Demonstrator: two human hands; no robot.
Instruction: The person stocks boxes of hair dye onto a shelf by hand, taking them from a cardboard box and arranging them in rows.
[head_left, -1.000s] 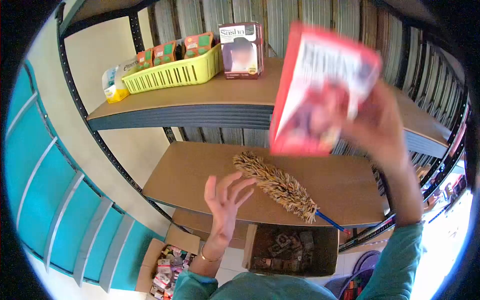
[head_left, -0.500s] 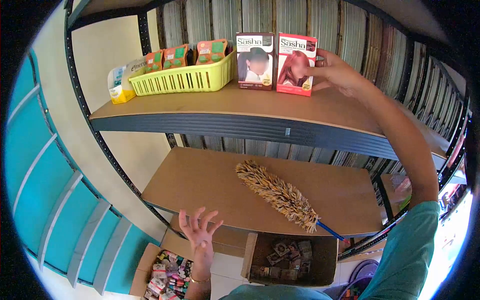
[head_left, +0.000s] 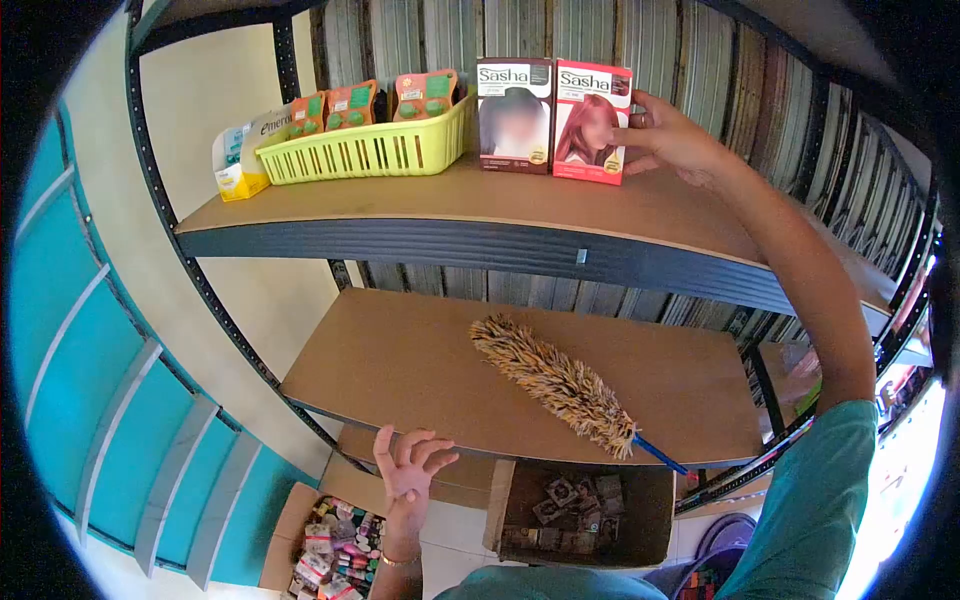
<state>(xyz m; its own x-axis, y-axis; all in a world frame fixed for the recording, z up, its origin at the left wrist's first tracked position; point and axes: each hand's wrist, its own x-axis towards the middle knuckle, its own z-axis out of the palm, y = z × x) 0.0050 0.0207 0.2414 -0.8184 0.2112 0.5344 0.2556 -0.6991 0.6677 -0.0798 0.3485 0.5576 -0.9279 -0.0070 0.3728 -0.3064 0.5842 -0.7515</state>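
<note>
On the upper shelf [head_left: 440,210], my right hand [head_left: 672,142] grips the right side of a red Sasha box [head_left: 592,125], thumb on its front and fingers behind. That box stands upright against a dark Sasha box [head_left: 515,117] on its left. My left hand [head_left: 410,475] is raised in front of the lower shelf [head_left: 400,350], fingers apart and slightly curled, holding nothing. A feather duster [head_left: 555,385] with a blue handle lies on the lower shelf.
Left of the boxes are a lime-green basket [head_left: 370,155] with orange packs and a white-yellow pack [head_left: 240,165]. Below are a carton of small bottles [head_left: 290,535] and another carton [head_left: 588,553] with small packs. Dark metal posts [head_left: 160,170] frame the shelves.
The red box and my right hand have shifted slightly left, closing the gap to the dark box. My left hand's fingers have curled a little and moved slightly right.
</note>
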